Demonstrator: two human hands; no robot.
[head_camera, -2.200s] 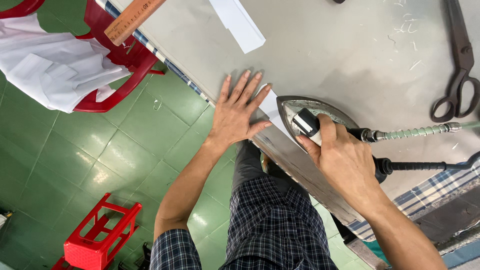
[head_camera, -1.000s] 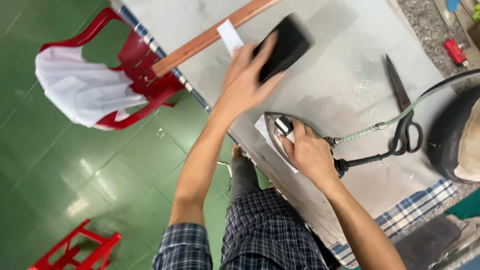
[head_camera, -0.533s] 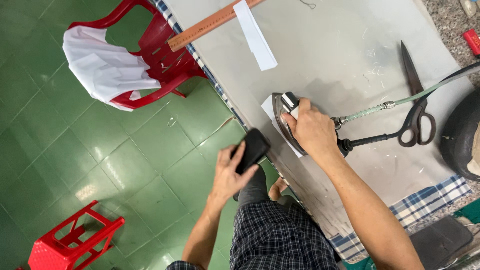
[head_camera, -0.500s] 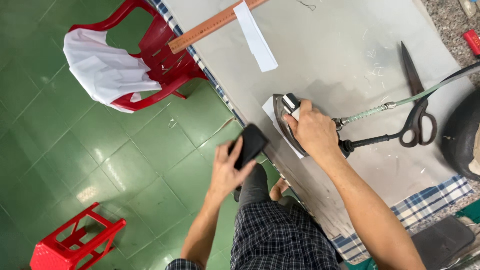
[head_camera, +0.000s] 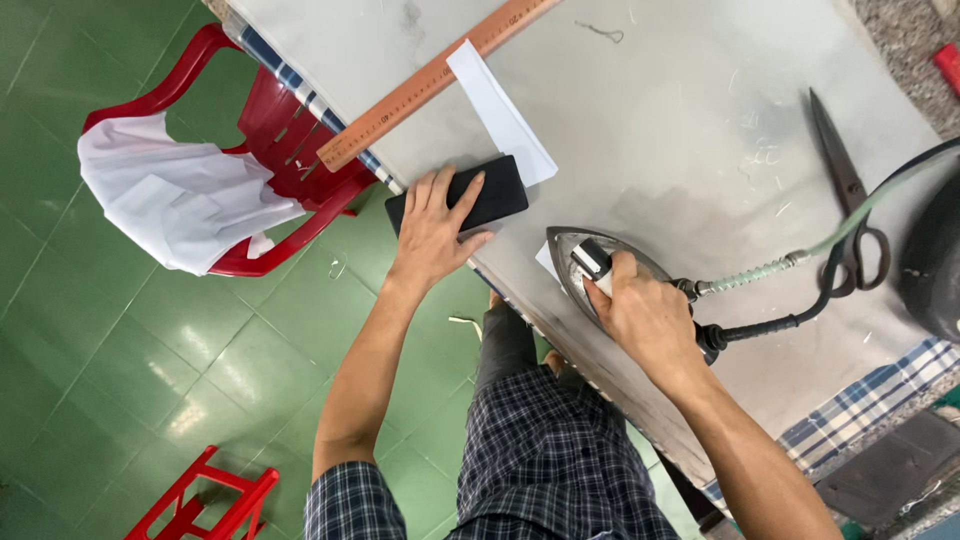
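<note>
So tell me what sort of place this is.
Probably a small tailoring or garment workshop: a padded ironing table with a steam iron under the right hand, big scissors and a long wooden ruler.

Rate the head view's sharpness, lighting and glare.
Head view: sharp throughout, no motion blur on the left hand or right hand; soft, even light with faint shadows under the iron; mild sheen on the green floor tiles; frame tilted.

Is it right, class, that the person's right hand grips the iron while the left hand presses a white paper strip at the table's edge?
Not quite. The head view shows the left hand pressing a black rectangular block, not the white strip beyond it. The right hand does grip the iron.
</note>
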